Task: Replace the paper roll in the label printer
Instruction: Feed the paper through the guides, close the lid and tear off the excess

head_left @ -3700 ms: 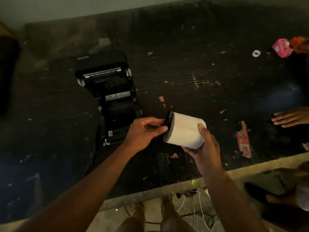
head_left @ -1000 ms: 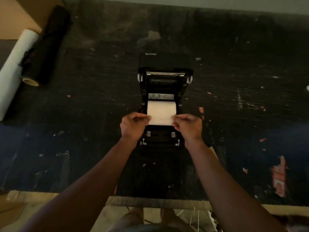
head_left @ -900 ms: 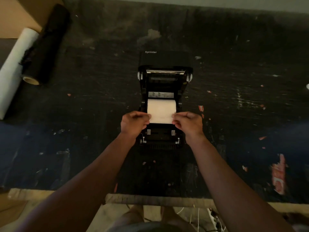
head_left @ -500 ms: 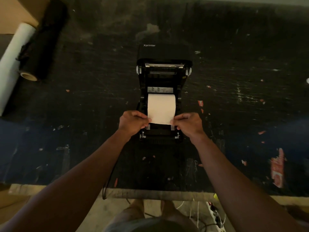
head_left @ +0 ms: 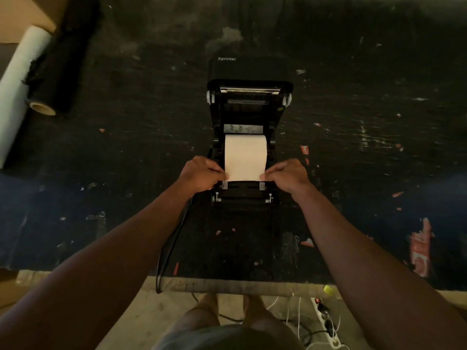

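Note:
A black label printer marked Xprinter stands in the middle of a dark table with its lid tilted open to the back. A white paper roll sits in its bay, and a strip of paper runs from it toward me. My left hand pinches the strip's left front corner. My right hand pinches the right front corner. The strip's front edge lies just behind two small grey paper guides near the printer's front.
A long white roll and a black film roll lie at the far left. A black cable hangs over the table's front edge. Red paper scraps dot the right side. A power strip lies on the floor.
The roll went from my hands above the table into the printer's bay. Over the last second both hands have drawn the paper strip toward the front of the printer.

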